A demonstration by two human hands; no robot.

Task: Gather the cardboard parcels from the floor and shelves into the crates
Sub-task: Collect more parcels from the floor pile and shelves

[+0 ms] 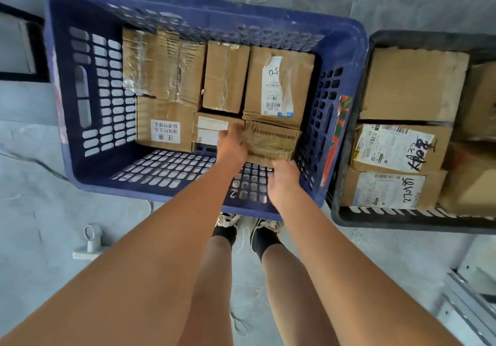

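A blue perforated crate (88, 98) stands on the floor in front of my feet, with several cardboard parcels packed along its far half. Both hands reach into its right side. My left hand (232, 145) grips the left end of a taped cardboard parcel (273, 141), fingers curled over its top. My right hand (283, 178) holds the same parcel's near edge from below. This parcel sits low in the crate against the right wall, next to a parcel with a white label (277, 88). A black crate (349, 216) to the right holds more labelled parcels (394, 148).
Grey tiled floor surrounds the crates. A white power strip with a plug (90, 243) lies on the floor at the left, with a cable running off. Metal rails (467, 305) lie at the lower right. A dark-framed object (24, 47) stands at the far left.
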